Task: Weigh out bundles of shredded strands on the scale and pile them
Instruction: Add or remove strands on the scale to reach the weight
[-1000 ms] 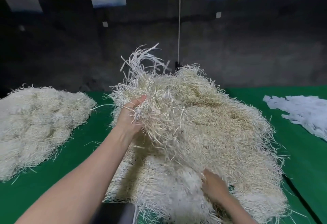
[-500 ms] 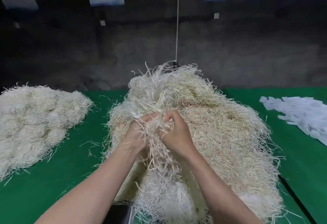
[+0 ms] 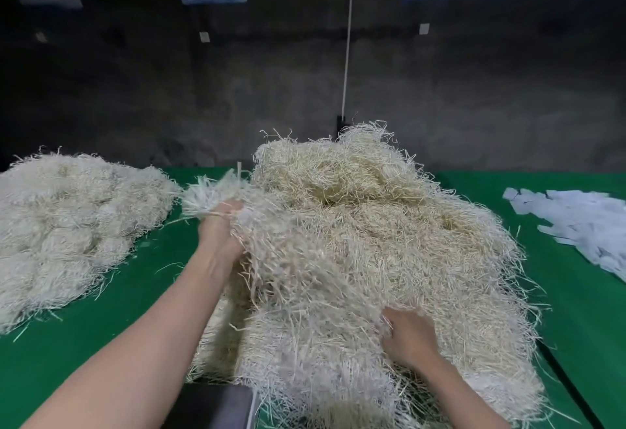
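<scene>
Cream strands fan out past the fingers of the left hand.

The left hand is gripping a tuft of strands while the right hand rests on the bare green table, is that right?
Not quite. The head view shows the left hand gripping a tuft of strands, but the right hand is not on the green table: it is grabbing into the big heap of strands.
</scene>
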A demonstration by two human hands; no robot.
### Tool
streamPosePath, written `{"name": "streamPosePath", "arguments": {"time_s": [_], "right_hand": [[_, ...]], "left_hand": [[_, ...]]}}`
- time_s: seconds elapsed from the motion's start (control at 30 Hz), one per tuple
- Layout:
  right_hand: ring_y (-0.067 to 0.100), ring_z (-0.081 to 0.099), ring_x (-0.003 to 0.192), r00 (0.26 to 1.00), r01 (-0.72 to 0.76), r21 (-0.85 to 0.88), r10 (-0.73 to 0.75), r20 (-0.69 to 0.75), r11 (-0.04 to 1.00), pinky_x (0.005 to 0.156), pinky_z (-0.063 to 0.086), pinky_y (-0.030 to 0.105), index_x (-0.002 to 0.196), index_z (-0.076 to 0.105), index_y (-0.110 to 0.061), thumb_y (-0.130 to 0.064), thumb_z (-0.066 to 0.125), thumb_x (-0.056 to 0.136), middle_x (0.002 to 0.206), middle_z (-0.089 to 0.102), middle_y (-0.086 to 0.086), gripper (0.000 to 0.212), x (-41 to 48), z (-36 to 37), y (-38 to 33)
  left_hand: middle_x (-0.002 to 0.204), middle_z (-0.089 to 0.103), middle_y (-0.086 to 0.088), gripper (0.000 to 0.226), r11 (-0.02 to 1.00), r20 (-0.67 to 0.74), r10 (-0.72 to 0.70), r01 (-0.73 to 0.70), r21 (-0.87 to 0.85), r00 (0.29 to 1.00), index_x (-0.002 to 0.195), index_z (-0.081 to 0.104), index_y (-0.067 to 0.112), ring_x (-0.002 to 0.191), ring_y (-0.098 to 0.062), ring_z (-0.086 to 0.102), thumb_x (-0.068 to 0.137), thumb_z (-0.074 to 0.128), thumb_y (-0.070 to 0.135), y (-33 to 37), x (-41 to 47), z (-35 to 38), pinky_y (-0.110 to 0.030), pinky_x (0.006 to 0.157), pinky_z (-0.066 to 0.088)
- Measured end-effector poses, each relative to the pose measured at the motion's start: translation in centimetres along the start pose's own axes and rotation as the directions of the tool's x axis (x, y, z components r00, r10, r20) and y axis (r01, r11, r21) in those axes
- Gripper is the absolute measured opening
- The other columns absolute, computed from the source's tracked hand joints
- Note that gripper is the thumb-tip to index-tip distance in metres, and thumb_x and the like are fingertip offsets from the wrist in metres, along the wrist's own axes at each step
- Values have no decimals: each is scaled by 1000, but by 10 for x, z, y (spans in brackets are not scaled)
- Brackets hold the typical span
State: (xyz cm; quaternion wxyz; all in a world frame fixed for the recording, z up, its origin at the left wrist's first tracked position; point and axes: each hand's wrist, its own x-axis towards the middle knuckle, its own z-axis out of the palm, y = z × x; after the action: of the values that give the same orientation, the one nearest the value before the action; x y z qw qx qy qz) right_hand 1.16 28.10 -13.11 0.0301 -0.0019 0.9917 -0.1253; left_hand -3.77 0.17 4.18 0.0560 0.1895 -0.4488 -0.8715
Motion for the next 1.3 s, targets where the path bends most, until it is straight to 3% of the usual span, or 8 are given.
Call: {"name": "streamPosePath", "arguments": {"time_s": [0.37, 0.53, 0.63, 0.8, 0.97, 1.1, 1.2, 1.3], "right_hand": [[1, 43, 107, 871, 414, 657, -64, -488, 629, 94, 35, 20, 92, 44, -36, -30, 50, 70, 112, 44, -22, 24, 3, -128, -101], [14, 58, 80, 971, 237, 353, -212, -110, 905, 83, 49, 32, 100, 58, -14, -12, 43, 93, 89, 57, -5, 16, 16, -37, -117], [23, 54, 110, 977, 104, 110, -122, 176, 988, 97, 41, 30, 125, 51, -13, -18, 44, 95, 114, 59, 7, 31, -2, 13, -76], [9, 55, 82, 985, 71, 806, 84, -148, 588, 66, 49, 15, 93, 54, -18, -9, 54, 89, 98, 55, -1, 9, 5, -68, -70], [-4, 23, 127, 962, 253, 926, -178, -209, 282, 103, 25, 29, 138, -3, -58, -43, 84, 56, 148, 6, -27, 120, -2, -128, -128], [-2, 51, 47, 989, -13, 927, -129, 66, 374, 46, 38, 9, 105, 57, -28, -8, 65, 83, 106, 62, -1, 31, 8, -67, -165], [6, 51, 55, 988, -56, 876, 155, -22, 479, 45, 38, 13, 109, 61, -21, 0, 53, 89, 118, 61, -4, 30, 22, -50, -124], [-1, 59, 71, 956, 15, 871, 247, -156, 492, 44, 41, 11, 122, 57, -12, 11, 55, 80, 123, 49, -9, 48, 30, -68, -102]], "left_hand": [[151, 26, -12, 32, 996, 145, -24, 12, 85, 989, 87, 56, 29, 139, -35, 22, 65, 70, 10, 3, -47, 38, -52, 112, 22], [98, 68, -17, 50, 998, 270, 0, 18, -64, 963, 105, 56, 16, 80, -27, 71, 59, 65, 0, 18, -53, 62, -41, 61, 58], [139, 43, -12, 78, 992, 246, 100, -115, 46, 964, 128, 49, 18, 119, -25, 48, 52, 69, 12, 34, -54, 64, -47, 100, 41], [145, 35, -4, 75, 987, 208, 112, -133, 93, 972, 124, 52, 23, 131, -29, 31, 52, 69, 13, 31, -56, 58, -53, 107, 25], [132, 50, -12, 82, 995, 282, 46, -69, 73, 958, 126, 53, 12, 96, -24, 58, 48, 73, 17, 21, -60, 70, -44, 81, 51], [114, 60, -15, 62, 978, 408, 101, -167, 127, 907, 112, 64, 10, 70, -18, 63, 51, 69, 18, 27, -64, 78, -36, 63, 52], [107, 63, -5, 42, 659, 669, 153, -579, 480, 728, 103, 65, 15, 81, -8, 65, 63, 77, 18, 39, -54, 54, -21, 71, 55], [115, 53, 7, 70, -231, 613, -326, -689, 687, 720, 131, 46, 23, 79, -11, 61, 70, 78, 15, 8, -35, 33, -15, 60, 51]]}}
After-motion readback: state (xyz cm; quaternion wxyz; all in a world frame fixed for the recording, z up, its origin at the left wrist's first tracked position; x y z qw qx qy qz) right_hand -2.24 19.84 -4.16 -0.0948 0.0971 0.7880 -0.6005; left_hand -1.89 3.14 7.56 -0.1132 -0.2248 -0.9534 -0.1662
